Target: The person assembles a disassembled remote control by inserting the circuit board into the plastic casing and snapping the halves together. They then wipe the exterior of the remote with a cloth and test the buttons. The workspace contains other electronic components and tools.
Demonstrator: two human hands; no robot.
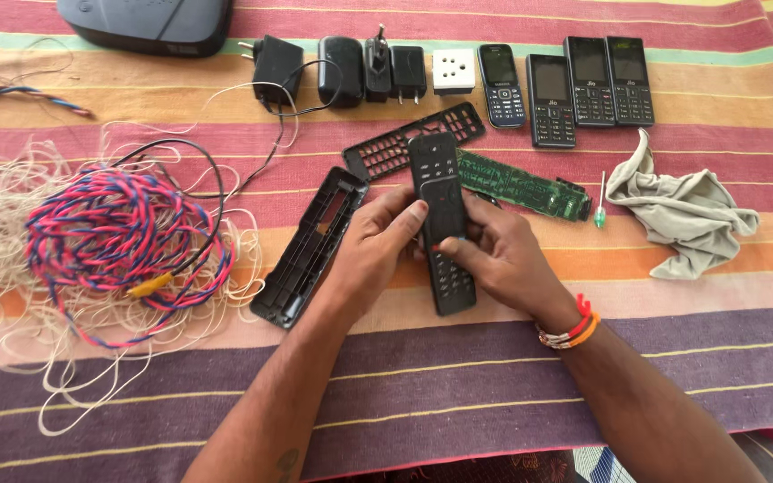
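The black remote control (441, 228) sits in both hands above the striped cloth (458, 394), lengthwise away from the person, near the middle of the spread. It looks like a light, stiff plastic bar with a smooth shell that could slip; the long side edges give the surest hold, and the seams would probably crack if pried hard. A dark rubbery keypad sheet seems to lie over its upper half, soft and easily bent.

The left hand (370, 246) comes in from the remote's left, its fingers closed on the remote's edge with the thumb pressed on the face. The right hand (503, 259) cups the remote's right side, fingers wrapped round it and the thumb low on the buttons. Both forearms angle inward.

Left of the remote lies an empty black back shell (308, 246); just beyond it, a green circuit board (521, 186) and a black button frame (395, 143). A small screwdriver (600, 201) and a grey rag (677, 215) lie right of the remote.
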